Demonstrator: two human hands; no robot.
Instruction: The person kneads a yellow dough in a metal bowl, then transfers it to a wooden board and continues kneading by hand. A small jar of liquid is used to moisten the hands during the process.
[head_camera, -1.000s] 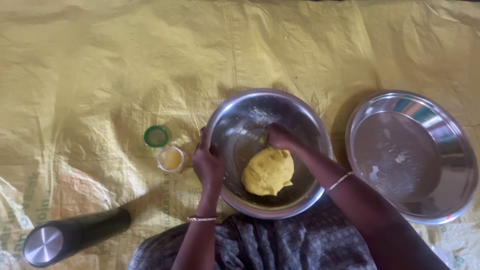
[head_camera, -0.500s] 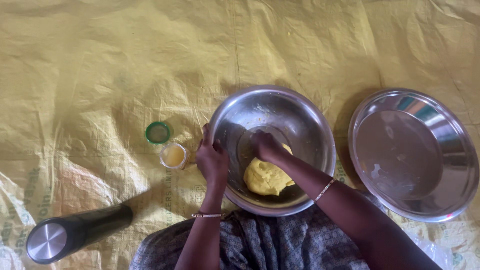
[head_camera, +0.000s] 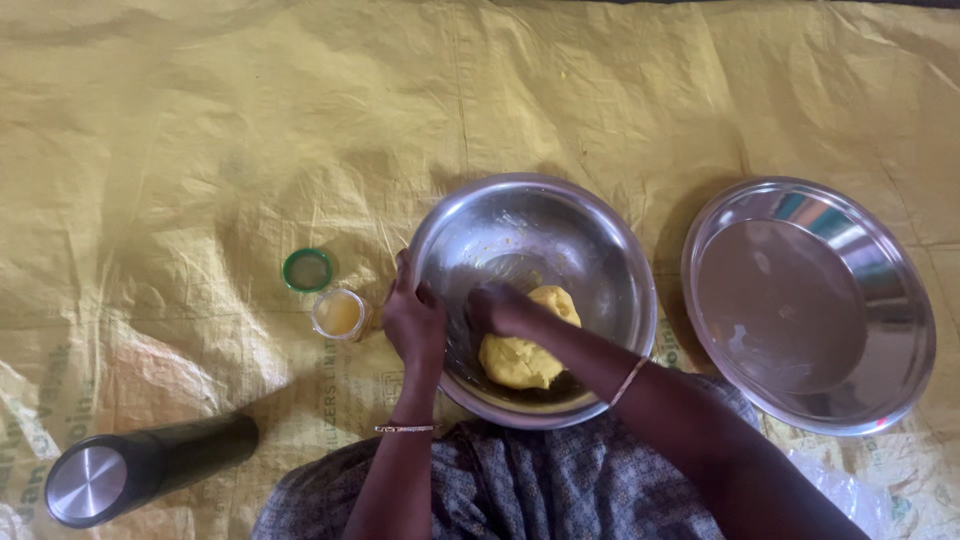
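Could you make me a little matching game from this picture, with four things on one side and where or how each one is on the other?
Things:
1. yellow dough
2. green lid
3. steel plate
4. dark flask

Places or states:
A. lying on its side at the near left of the yellow sheet
B. inside the steel bowl, under the right hand
C. bare, to the right of the bowl
D. on the sheet just beyond the small open jar

Pairs: 1-B, 2-D, 3-C, 4-A. The left hand grips the bowl's rim.

steel plate (head_camera: 810, 305), green lid (head_camera: 306, 269), small jar (head_camera: 339, 313), black flask (head_camera: 145, 470)
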